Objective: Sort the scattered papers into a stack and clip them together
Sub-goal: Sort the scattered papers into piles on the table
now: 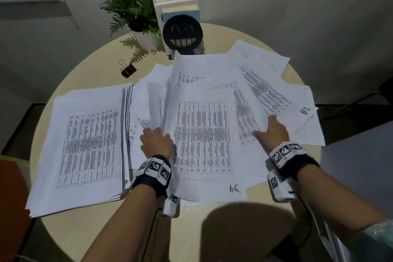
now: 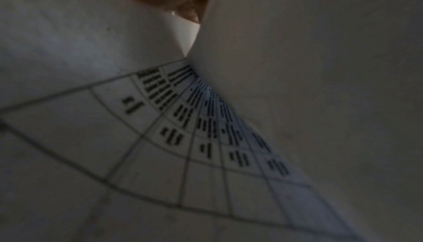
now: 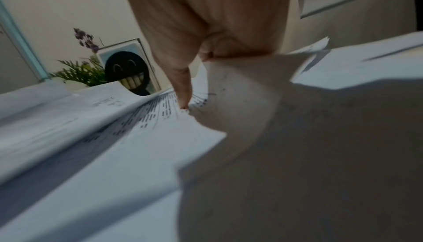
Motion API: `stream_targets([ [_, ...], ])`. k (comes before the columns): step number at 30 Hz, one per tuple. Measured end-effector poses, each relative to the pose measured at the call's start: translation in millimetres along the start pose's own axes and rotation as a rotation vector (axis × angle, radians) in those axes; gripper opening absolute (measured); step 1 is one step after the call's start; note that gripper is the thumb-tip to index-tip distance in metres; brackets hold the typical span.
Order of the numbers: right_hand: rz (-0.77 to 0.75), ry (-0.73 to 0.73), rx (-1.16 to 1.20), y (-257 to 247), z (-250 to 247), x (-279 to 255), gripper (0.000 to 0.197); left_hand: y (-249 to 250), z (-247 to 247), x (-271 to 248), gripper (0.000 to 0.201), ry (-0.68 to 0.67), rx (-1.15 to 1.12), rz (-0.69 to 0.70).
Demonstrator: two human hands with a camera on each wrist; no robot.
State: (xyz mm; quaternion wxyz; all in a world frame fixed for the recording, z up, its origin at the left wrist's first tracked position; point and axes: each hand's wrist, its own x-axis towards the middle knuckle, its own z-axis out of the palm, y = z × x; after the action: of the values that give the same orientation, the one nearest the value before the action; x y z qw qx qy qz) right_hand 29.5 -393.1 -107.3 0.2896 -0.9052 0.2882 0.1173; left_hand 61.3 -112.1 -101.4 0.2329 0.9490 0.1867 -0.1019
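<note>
A neat stack of printed papers [image 1: 85, 144] lies on the left of the round table [image 1: 106, 229]. Loose sheets [image 1: 261, 83] fan across the middle and right. My left hand [image 1: 158, 132] grips the left edge of a few lifted sheets, the top one marked 34 [image 1: 204, 140]; up close a printed table [image 2: 160, 137] fills the left wrist view. My right hand [image 1: 266, 126] pinches the right side of these sheets, with the thumb [image 3: 181, 86] on a printed page and the fingers hidden beneath. A black binder clip [image 1: 127, 69] lies apart at the back left.
A potted plant [image 1: 136, 17] with purple flowers, upright books [image 1: 176, 0] and a black smiley-face ornament [image 1: 182, 32] stand at the table's far edge. Some sheets [image 1: 312, 132] overhang the right rim. A dark shadow falls on the near edge.
</note>
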Motion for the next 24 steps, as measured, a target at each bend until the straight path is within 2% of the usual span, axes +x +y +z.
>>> stream_targets([
  [2, -0.057, 0.004, 0.003, -2.5, 12.6, -12.1, 0.035, 6.0, 4.3, -7.5, 0.033, 0.031, -0.029, 0.046],
  [4, -0.095, -0.013, 0.032, -2.7, 20.0, -20.8, 0.016, 8.9, 5.6, -10.5, 0.030, -0.030, -0.127, 0.024],
  [7, -0.086, -0.071, 0.106, 1.1, 24.3, -22.4, 0.014, 14.3, -10.4, -9.4, 0.030, -0.047, -0.171, 0.055],
  [9, -0.055, -0.069, 0.157, 5.7, 25.1, -18.3, 0.023, 25.9, -37.1, -8.0, 0.031, 0.060, -0.179, 0.124],
  [12, -0.033, -0.081, 0.179, 9.4, 26.2, -17.3, 0.033, 50.6, -94.6, -9.5, 0.028, 0.293, -0.171, 0.282],
  [15, -0.070, -0.059, 0.200, 9.6, 24.0, -23.1, 0.029, 70.3, -157.6, -11.7, 0.033, 0.534, -0.194, 0.429],
  [18, -0.106, -0.058, 0.229, 9.9, 20.9, -30.3, 0.027, 77.3, -199.4, -7.3, 0.034, 0.719, -0.358, 0.452],
  [21, -0.125, -0.103, 0.236, 10.1, 19.5, -31.3, 0.025, 75.8, -198.3, -3.7, 0.036, 0.695, -0.628, 0.477],
  [24, -0.074, -0.171, 0.293, 11.7, 22.1, -30.8, 0.024, 70.3, -152.4, -10.6, 0.021, 0.491, -0.651, 0.331],
])
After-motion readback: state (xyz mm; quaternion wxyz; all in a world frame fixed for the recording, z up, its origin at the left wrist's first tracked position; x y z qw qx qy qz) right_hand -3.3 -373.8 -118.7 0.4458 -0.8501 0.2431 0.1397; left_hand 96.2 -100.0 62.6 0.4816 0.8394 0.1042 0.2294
